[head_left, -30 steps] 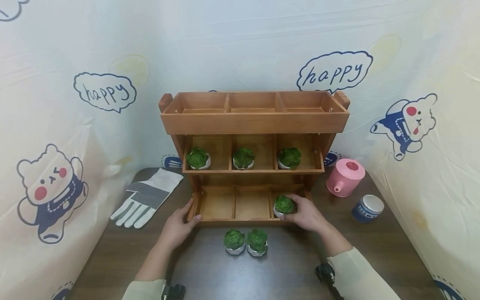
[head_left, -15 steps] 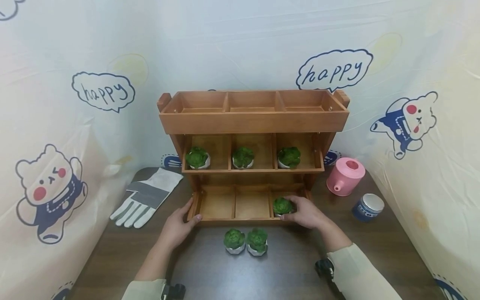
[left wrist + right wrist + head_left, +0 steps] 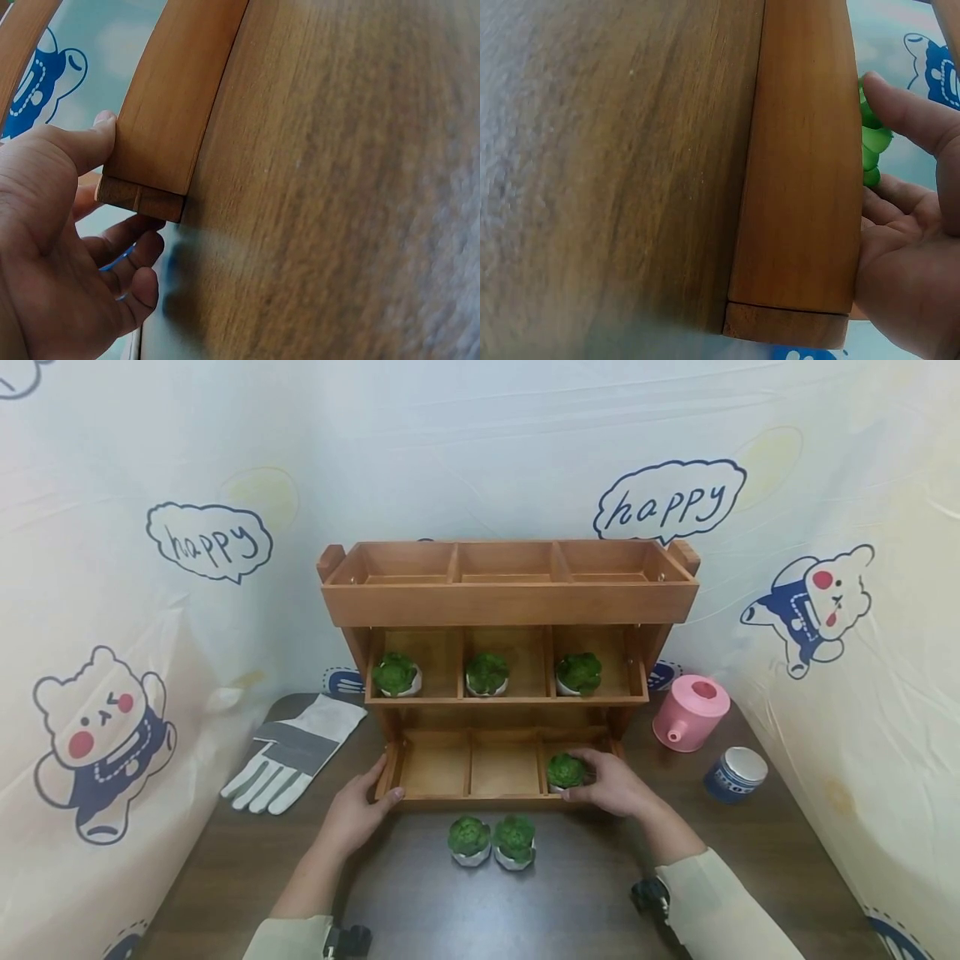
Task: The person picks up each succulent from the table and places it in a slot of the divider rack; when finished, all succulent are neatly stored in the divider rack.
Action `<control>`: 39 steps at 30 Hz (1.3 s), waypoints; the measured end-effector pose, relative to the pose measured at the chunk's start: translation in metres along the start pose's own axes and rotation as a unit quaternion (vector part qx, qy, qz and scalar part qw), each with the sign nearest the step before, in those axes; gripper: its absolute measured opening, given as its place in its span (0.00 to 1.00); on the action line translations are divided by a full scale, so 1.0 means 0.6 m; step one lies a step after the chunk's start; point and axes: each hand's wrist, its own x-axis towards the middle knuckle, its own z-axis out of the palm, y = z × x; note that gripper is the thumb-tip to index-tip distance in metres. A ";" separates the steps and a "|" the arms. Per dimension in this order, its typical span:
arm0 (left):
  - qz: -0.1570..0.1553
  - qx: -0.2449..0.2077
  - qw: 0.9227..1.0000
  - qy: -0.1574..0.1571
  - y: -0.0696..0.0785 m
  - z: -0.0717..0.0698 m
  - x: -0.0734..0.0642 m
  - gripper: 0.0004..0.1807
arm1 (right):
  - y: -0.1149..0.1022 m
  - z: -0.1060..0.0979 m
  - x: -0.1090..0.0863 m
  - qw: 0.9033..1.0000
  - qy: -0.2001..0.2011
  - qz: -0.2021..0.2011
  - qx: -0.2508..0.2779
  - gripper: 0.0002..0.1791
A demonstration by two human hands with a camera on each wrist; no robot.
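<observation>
- Step in hand, as I judge it: seating a plant [image 3: 565, 772] in the bottom tier of the wooden rack [image 3: 510, 606].
- Plant stands in that tier's right compartment, just behind the front edge. Base hidden by the edge; cannot tell if fully down.
- Right grip [image 3: 611, 787] closed around the plant, thumb on the near side, fingers beyond.
- Left grip [image 3: 360, 810] pinches the tier's front left corner, probably steadying it.
- Next move likely calls for parting the right fingers and drawing away without tipping the plant.
- Loose pair [image 3: 514, 841] of like plants on the counter [image 3: 450, 927], side by side before the rack's front edge.
- Against a second ago: plant sits lower, less white pot showing above the edge; left grip at the same corner, loose pair unmoved.
</observation>
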 end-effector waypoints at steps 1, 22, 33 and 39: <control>0.000 0.000 1.000 0.000 0.000 0.000 0.000 0.44 | 0.000 -0.001 -0.001 1.000 0.000 -0.001 0.005 0.41; -0.002 0.004 1.000 -0.002 -0.001 0.001 0.001 0.44 | -0.014 -0.017 -0.035 0.997 0.010 -0.021 0.070 0.40; 0.004 0.004 1.000 0.001 0.001 0.001 0.000 0.44 | -0.038 -0.018 -0.057 0.997 0.035 -0.045 0.056 0.38; 0.008 0.004 1.000 0.004 0.001 0.001 -0.001 0.43 | -0.054 -0.012 -0.067 0.995 0.022 -0.044 0.089 0.39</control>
